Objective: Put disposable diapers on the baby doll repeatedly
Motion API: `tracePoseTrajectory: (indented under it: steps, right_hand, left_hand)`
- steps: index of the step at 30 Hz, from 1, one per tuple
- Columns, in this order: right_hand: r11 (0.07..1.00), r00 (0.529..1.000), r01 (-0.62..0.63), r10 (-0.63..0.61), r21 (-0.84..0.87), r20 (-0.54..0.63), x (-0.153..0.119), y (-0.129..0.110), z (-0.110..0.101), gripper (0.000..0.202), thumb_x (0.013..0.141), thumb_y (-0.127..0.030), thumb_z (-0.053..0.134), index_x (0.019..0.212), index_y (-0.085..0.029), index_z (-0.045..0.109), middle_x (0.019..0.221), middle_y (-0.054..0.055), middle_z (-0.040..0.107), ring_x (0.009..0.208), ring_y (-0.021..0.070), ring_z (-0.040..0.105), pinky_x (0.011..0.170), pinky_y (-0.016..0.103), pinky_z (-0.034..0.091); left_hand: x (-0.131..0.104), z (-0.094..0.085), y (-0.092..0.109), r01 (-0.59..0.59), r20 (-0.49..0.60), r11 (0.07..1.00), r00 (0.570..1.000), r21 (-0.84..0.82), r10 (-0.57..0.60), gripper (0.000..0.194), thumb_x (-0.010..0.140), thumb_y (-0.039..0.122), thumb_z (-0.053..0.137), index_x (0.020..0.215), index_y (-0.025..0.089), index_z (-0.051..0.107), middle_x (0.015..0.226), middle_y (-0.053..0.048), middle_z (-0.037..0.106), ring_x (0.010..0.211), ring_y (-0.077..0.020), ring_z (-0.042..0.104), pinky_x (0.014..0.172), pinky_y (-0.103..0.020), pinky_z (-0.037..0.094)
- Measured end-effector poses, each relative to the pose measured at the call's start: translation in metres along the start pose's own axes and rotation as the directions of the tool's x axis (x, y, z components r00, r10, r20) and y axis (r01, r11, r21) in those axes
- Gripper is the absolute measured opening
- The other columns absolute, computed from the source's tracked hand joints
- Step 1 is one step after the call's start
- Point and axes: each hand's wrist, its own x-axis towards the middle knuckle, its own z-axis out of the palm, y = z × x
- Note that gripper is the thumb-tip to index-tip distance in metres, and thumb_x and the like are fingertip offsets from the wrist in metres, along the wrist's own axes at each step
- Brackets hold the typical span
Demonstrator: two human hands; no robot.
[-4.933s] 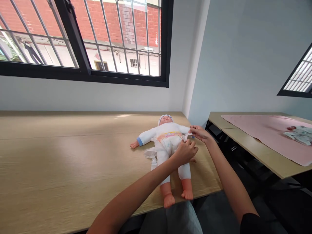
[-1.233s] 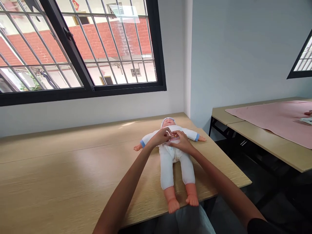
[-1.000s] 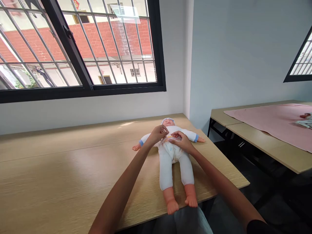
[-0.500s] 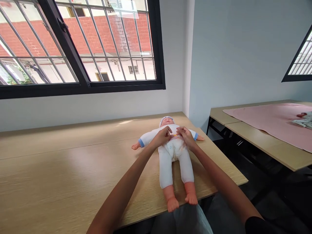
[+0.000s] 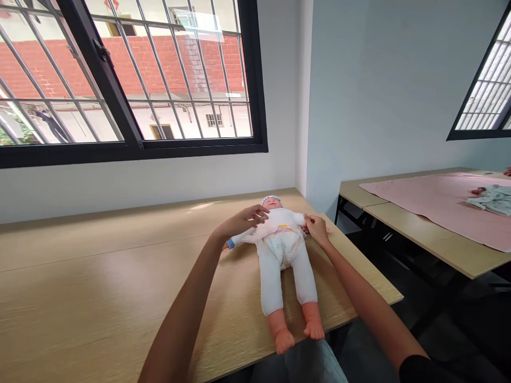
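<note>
I can read no writing anywhere; the doll's [image 5: 284, 250] cap [image 5: 270, 199] has a blue-patterned band and the nappy [image 5: 282, 243] carries faint coloured print, both too small to make out.

The doll lies on its back on a pale wooden table [image 5: 99, 276], head toward the barred window [image 5: 131, 80] and bare feet at the table's near edge. Through the window I see a red brick wall. The table stands in the corner of a room with plain light walls. To the right of the doll, across a gap, a second table [image 5: 423, 234] carries a pink sheet [image 5: 431, 199] with a small bundle of patterned cloth [image 5: 491, 198] on it.

My left hand [image 5: 241, 221] is above the doll's shoulder on the window-left side, fingers spread and loose, gripping nothing; I cannot tell whether it touches the white suit. My right hand [image 5: 316, 229] sits at the doll's other side, by its outstretched arm, fingers curled; whether it pinches the sleeve I cannot tell. The doll's belly and nappy lie between my two hands.
</note>
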Motion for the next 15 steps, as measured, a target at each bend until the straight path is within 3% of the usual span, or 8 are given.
tracePoseTrajectory:
  steps: [3, 6, 9, 12, 13, 14, 15]
  right_hand:
    - [1.0, 0.998, -0.003, 0.005, 0.031, -0.063, 0.002, -0.002, -0.003, 0.052, 0.082, -0.062, 0.05, 0.05, -0.02, 0.055, 0.048, 0.002, 0.059, 0.046, 0.0167, 0.057, 0.051, 0.027, 0.047]
    - [0.998, 0.988, -0.021, 0.03, 0.059, -0.151, 0.003, -0.003, -0.008, 0.051, 0.082, -0.062, 0.049, 0.051, -0.021, 0.051, 0.046, 0.001, 0.056, 0.044, 0.0162, 0.055, 0.046, 0.026, 0.046]
    - [0.995, 0.971, -0.065, 0.079, 0.072, -0.227, 0.002, -0.005, -0.013, 0.049, 0.082, -0.061, 0.049, 0.051, -0.023, 0.048, 0.044, -0.001, 0.052, 0.038, 0.0145, 0.05, 0.041, 0.025, 0.043]
    - [0.99, 0.96, -0.107, 0.128, 0.095, -0.248, 0.002, -0.007, -0.016, 0.05, 0.08, -0.063, 0.051, 0.051, -0.022, 0.048, 0.044, 0.0, 0.054, 0.036, 0.0141, 0.05, 0.04, 0.026, 0.043]
    - [0.988, 0.962, -0.117, 0.138, 0.099, -0.236, 0.002, -0.007, -0.015, 0.052, 0.08, -0.065, 0.051, 0.05, -0.022, 0.049, 0.044, 0.001, 0.055, 0.037, 0.0144, 0.051, 0.041, 0.026, 0.044]
    - [0.987, 0.967, -0.13, 0.147, 0.098, -0.206, 0.002, -0.007, -0.015, 0.055, 0.08, -0.068, 0.049, 0.05, -0.022, 0.051, 0.045, 0.002, 0.057, 0.038, 0.0148, 0.053, 0.042, 0.026, 0.045]
    - [0.987, 0.976, -0.14, 0.151, 0.081, -0.159, 0.002, -0.007, -0.014, 0.057, 0.08, -0.07, 0.047, 0.05, -0.021, 0.053, 0.047, 0.004, 0.059, 0.04, 0.0154, 0.055, 0.045, 0.026, 0.047]
  left_hand:
    - [-0.013, -0.019, 0.007, 0.0, -0.15, 0.999, 0.989, 0.048, 0.007, 0.041, 0.069, 0.038, 0.066, 0.106, 0.021, 0.063, 0.113, -0.009, 0.067, 0.106, -0.0275, 0.062, 0.087, -0.04, 0.051]
    - [-0.024, -0.039, 0.003, -0.02, -0.327, 0.996, 0.944, 0.082, 0.046, 0.045, 0.069, 0.052, 0.066, 0.101, 0.021, 0.064, 0.106, -0.009, 0.068, 0.103, -0.0266, 0.063, 0.09, -0.043, 0.049]
    - [-0.033, -0.06, -0.006, -0.038, -0.534, 0.995, 0.841, 0.09, 0.08, 0.053, 0.067, 0.058, 0.067, 0.103, 0.019, 0.062, 0.096, -0.008, 0.067, 0.094, -0.0241, 0.064, 0.086, -0.042, 0.051]
    - [-0.042, -0.076, -0.013, -0.031, -0.725, 0.996, 0.684, 0.078, 0.078, 0.049, 0.066, 0.056, 0.067, 0.098, 0.019, 0.059, 0.09, -0.006, 0.066, 0.086, -0.0221, 0.064, 0.079, -0.038, 0.052]
    - [-0.044, -0.078, -0.015, 0.002, -0.724, 0.997, 0.688, 0.079, 0.056, 0.046, 0.066, 0.056, 0.066, 0.092, 0.019, 0.059, 0.086, -0.005, 0.066, 0.083, -0.0219, 0.064, 0.078, -0.038, 0.051]
    - [-0.044, -0.078, -0.016, 0.054, -0.661, 0.996, 0.75, 0.071, 0.006, 0.044, 0.067, 0.058, 0.065, 0.086, 0.019, 0.06, 0.082, -0.006, 0.066, 0.081, -0.0222, 0.064, 0.077, -0.038, 0.051]
    - [-0.043, -0.075, -0.016, 0.125, -0.532, 0.991, 0.843, 0.055, -0.077, 0.044, 0.067, 0.06, 0.064, 0.081, 0.019, 0.061, 0.079, -0.006, 0.067, 0.079, -0.0229, 0.064, 0.077, -0.038, 0.051]
